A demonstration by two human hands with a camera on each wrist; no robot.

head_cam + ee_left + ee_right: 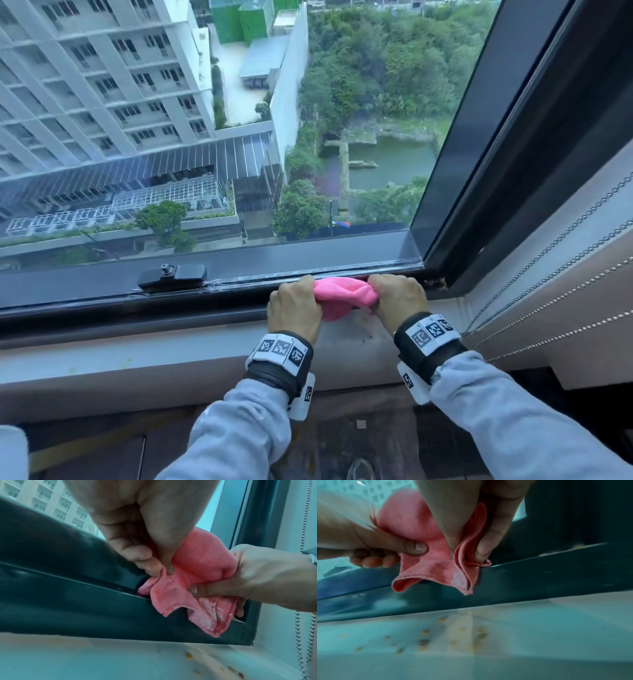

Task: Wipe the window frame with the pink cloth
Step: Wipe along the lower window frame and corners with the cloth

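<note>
A bunched pink cloth [342, 296] lies against the bottom rail of the dark window frame [102, 294], near its right corner. My left hand [295, 305] grips the cloth's left end and my right hand [397, 298] grips its right end. In the left wrist view my left hand [154, 563] pinches the pink cloth [202, 566] between thumb and curled fingers, with the right hand [257, 577] holding it opposite. In the right wrist view my right hand [467, 547] pinches folded edges of the pink cloth [419, 524]. Loose cloth corners hang over the frame's rail [68, 601].
A black latch [173, 275] sits on the frame left of my hands. Bead chains of a blind [548, 274] hang at the right beside the upright frame post [507, 171]. The pale sill [137, 353] below carries small yellowish specks [424, 642].
</note>
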